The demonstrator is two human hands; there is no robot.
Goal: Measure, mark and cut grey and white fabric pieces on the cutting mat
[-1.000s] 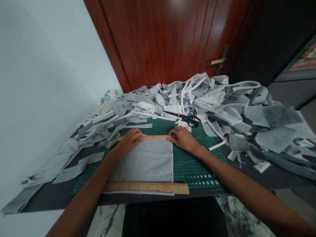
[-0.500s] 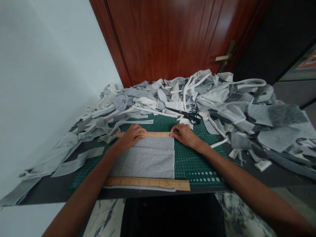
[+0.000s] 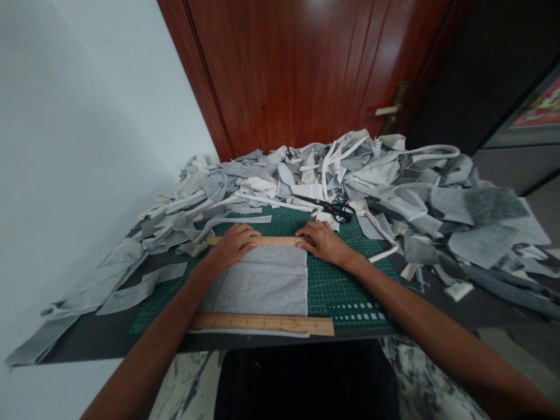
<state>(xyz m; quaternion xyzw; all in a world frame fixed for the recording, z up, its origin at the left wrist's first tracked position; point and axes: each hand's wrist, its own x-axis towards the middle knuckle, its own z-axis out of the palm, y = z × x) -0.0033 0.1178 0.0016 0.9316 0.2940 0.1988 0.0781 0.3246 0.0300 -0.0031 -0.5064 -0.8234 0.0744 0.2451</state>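
We hold the far ruler (image 3: pixel 278 240) with both hands: our left hand (image 3: pixel 235 243) is half curled over its left part, and our right hand (image 3: pixel 322 241) is bent in the same way at its right end, each with the thumb on the near side and the fingers on the far side. Between the hands a bare length of the wood shows, and a short end sticks out to the left of our left hand. The ruler lies along the far edge of a gray cloth (image 3: pixel 266 283), which is spread flat on the green cutting mat (image 3: pixel 326 286). Our right thumb rests by the cloth's far right corner. Across the cloth's near side lies the near ruler (image 3: pixel 271 322), with a pale edge of cloth showing just below it; its right end reaches past the cloth, while our left forearm hides its left end. Beyond our right hand, black scissors (image 3: pixel 336 211) lie among pale scraps (image 3: pixel 472 204), heaped along the back and both sides of the dark table (image 3: pixel 459 312). Behind them stands a brown door (image 3: pixel 306 70).
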